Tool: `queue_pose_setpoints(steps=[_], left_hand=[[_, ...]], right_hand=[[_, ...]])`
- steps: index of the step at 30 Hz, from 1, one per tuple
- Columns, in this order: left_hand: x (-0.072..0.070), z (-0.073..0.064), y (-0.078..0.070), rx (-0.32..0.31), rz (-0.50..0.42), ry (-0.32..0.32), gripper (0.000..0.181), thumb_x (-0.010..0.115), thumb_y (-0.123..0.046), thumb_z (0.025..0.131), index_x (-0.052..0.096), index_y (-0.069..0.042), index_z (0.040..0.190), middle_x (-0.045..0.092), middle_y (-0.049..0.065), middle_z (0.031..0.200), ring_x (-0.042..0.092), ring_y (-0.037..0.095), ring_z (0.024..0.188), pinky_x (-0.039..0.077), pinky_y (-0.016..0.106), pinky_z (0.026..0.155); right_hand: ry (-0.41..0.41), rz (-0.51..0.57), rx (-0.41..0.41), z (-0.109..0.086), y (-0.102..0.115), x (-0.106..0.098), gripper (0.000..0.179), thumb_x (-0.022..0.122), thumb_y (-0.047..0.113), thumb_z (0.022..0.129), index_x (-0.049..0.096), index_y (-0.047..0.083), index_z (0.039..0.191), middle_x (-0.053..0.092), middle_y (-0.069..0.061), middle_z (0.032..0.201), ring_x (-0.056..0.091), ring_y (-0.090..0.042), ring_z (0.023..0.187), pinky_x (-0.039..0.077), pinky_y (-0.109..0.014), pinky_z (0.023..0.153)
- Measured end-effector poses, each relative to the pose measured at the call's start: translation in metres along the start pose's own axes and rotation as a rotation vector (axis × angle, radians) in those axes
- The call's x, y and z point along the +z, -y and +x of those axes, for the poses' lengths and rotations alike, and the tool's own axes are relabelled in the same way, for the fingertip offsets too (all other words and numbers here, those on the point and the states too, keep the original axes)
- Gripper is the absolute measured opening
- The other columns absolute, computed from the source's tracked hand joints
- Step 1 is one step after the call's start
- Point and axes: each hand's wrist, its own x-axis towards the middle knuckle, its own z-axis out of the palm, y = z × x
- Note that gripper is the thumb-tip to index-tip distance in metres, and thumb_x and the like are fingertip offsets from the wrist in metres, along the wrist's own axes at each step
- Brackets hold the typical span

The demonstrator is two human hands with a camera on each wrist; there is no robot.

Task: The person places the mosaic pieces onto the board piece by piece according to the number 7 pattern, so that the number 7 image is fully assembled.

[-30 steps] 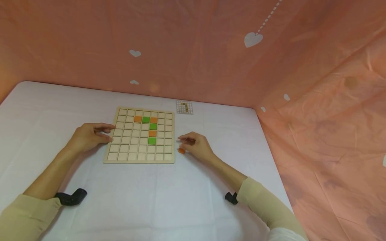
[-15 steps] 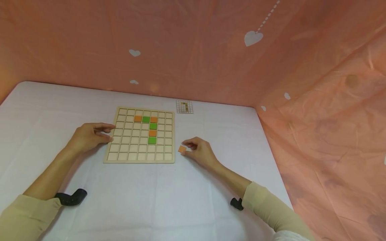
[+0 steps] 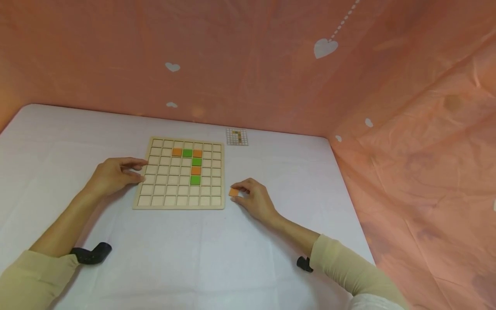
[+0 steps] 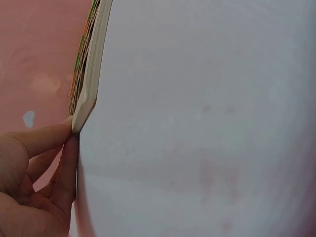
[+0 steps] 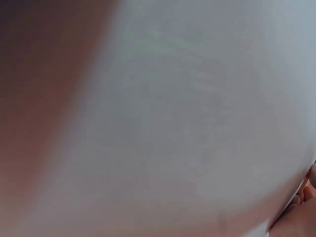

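A pale wooden grid board [image 3: 179,209] lies on the white table, with orange tiles [image 3: 177,152] and green tiles [image 3: 195,180] in some of its squares, forming a bent line. My left hand [image 3: 115,174] touches the board's left edge with its fingertips and thumb; the left wrist view shows that hand [image 4: 34,177] at the board's side [image 4: 91,94]. To the right of the board, my right hand [image 3: 256,200] holds a loose orange tile [image 3: 233,192] between thumb and finger, low over the cloth. Only a bit of the right hand [image 5: 298,217] shows in the right wrist view.
A small card [image 3: 237,137] printed with a grid and coloured squares lies behind the board's right corner. Black curved wrist mounts [image 3: 93,254] stick out from both sleeves. An orange curtain [image 3: 248,64] with white hearts stands behind the table [image 3: 193,258] and along its right side.
The right hand has drawn back slightly, and the orange tile has turned from tilted to nearly flat as the fingers took its edges. The left hand and board have stayed still.
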Motion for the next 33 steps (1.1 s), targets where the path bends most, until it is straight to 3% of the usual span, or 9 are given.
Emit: queue_pose_setpoints(steps=[8, 15, 22, 27, 33], left_hand=[[0.0, -0.001, -0.001, -0.007, -0.01, 0.009, 0.05, 0.074, -0.021, 0.089, 0.06, -0.002, 0.134, 0.064, 0.024, 0.122, 0.063, 0.037, 0.104, 0.043, 0.039, 0.081], [-0.001, -0.001, -0.001, 0.004, -0.005, 0.005, 0.05, 0.075, -0.02, 0.089, 0.061, -0.002, 0.133, 0.065, 0.024, 0.121, 0.064, 0.038, 0.105, 0.043, 0.041, 0.084], [0.0, -0.001, 0.0, 0.003, -0.009, 0.004, 0.051, 0.075, -0.021, 0.088, 0.061, -0.002, 0.133, 0.064, 0.024, 0.122, 0.064, 0.04, 0.106, 0.043, 0.042, 0.085], [0.0, -0.001, 0.0, 0.001, -0.01, 0.004, 0.05, 0.075, -0.021, 0.089, 0.061, -0.003, 0.133, 0.065, 0.024, 0.122, 0.064, 0.038, 0.105, 0.043, 0.04, 0.084], [0.0, -0.001, -0.002, 0.004, -0.01, 0.002, 0.05, 0.075, -0.02, 0.088, 0.061, -0.002, 0.133, 0.065, 0.024, 0.121, 0.064, 0.038, 0.105, 0.043, 0.043, 0.085]], right_hand=[[0.003, 0.009, -0.045, 0.002, -0.003, -0.001, 0.026, 0.083, 0.014, 0.082, 0.076, 0.011, 0.107, 0.07, 0.002, 0.102, 0.061, -0.01, 0.089, 0.051, -0.025, 0.079], [0.015, 0.077, -0.05, 0.008, -0.002, -0.002, 0.024, 0.081, 0.014, 0.084, 0.076, 0.013, 0.108, 0.069, 0.005, 0.099, 0.061, -0.007, 0.087, 0.052, -0.024, 0.076], [0.034, 0.192, -0.075, 0.019, 0.01, 0.001, 0.025, 0.081, 0.01, 0.083, 0.076, 0.009, 0.107, 0.067, 0.001, 0.096, 0.062, -0.009, 0.082, 0.054, -0.023, 0.073], [0.067, 0.265, -0.05, 0.025, 0.022, 0.006, 0.025, 0.083, 0.012, 0.082, 0.076, 0.008, 0.106, 0.066, 0.001, 0.092, 0.062, -0.009, 0.079, 0.055, -0.023, 0.072], [0.103, 0.282, -0.092, 0.032, 0.035, 0.014, 0.025, 0.083, 0.013, 0.082, 0.076, 0.007, 0.105, 0.067, 0.002, 0.09, 0.061, -0.008, 0.078, 0.054, -0.023, 0.072]])
